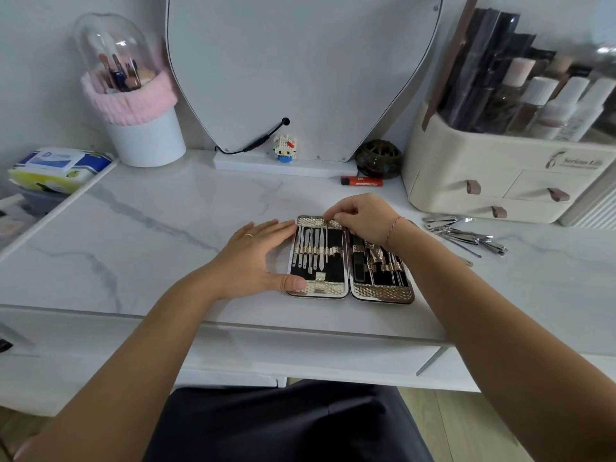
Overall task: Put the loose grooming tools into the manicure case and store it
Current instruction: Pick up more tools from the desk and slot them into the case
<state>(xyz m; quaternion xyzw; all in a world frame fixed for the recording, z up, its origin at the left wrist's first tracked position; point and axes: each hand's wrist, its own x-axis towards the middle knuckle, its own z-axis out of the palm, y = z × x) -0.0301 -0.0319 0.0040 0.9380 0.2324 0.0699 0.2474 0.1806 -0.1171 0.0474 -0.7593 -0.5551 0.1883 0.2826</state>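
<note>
The manicure case (383, 293) lies open flat on the marble tabletop, its black lining showing, with several thin metal tools held under gold loops in both halves. My left hand (258, 255) rests flat against the case's left edge, thumb on the lower left corner. My right hand (363, 218) is over the top middle of the case, fingertips pinched on the upper end of a slim metal tool (326, 238) that stands in the left half. Several loose nail clippers and tools (463, 233) lie on the table to the right of the case.
A cream drawer organiser (493, 181) with bottles stands at the back right. A red lighter (361, 181), a dark round holder (378, 158) and a small toy figure (284, 148) sit by the mirror base. A brush holder (133, 95) and wipes pack (56, 166) are at the left.
</note>
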